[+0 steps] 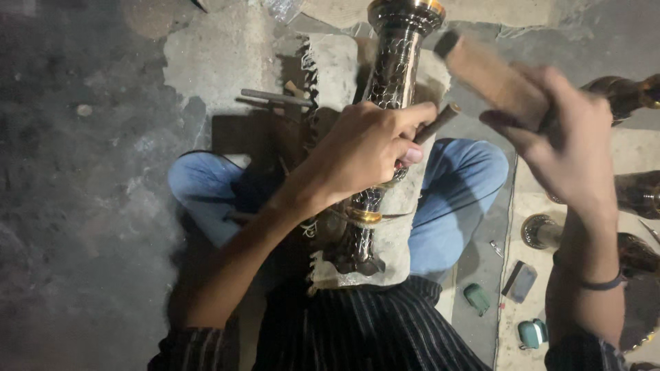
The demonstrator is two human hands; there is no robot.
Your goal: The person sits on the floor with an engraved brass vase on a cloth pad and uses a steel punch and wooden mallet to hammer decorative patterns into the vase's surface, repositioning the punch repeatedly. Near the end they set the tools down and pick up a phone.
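A tall dark engraved metal vase (393,69) with brass bands lies lengthwise over my lap on a pale cloth (397,233). My left hand (368,148) rests on the vase's middle and grips a thin metal chisel (438,122) against its surface. My right hand (564,141) is raised to the right of the vase and holds a wooden mallet (488,75), blurred by motion, above the chisel's top end.
I sit cross-legged in blue jeans (457,199) on a rough concrete floor. Loose metal tools (275,97) lie on a dark board behind my left knee. More brass vessels (629,196) stand at the right. Small green objects (476,298) and a flat block (520,282) lie beside my right thigh.
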